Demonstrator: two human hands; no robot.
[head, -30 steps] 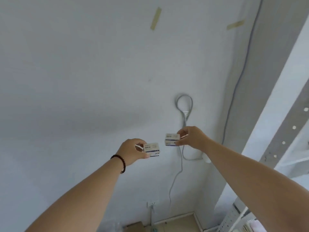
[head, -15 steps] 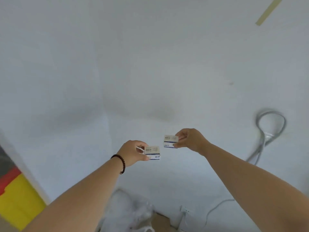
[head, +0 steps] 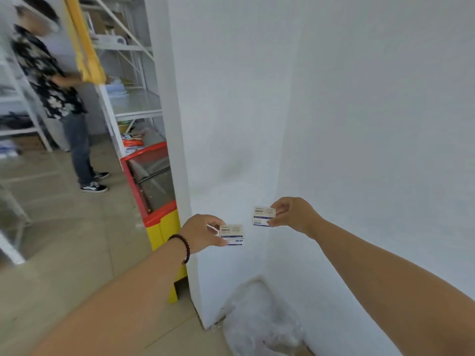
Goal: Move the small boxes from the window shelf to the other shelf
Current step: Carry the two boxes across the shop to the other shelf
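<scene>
My left hand [head: 203, 233], with a dark bead bracelet on its wrist, pinches a small cream and blue box [head: 232, 235] by its left end. My right hand [head: 293, 214] holds a second small box [head: 264, 216] of the same kind by its right end. Both boxes hang in the air in front of a white wall corner, a short gap between them. White metal shelves [head: 136, 98] stand far back on the left.
A white wall pillar [head: 180, 124] stands straight ahead. A red and yellow chest freezer [head: 154, 201] sits left of it. A person in a patterned shirt [head: 51, 80] stands on the tiled floor at left. Crumpled clear plastic [head: 259, 322] lies in the floor corner.
My view has swung left from the bare wall with the cable to the pillar, freezer, shelves and a person. Both hands keep their boxes, held out as before.
</scene>
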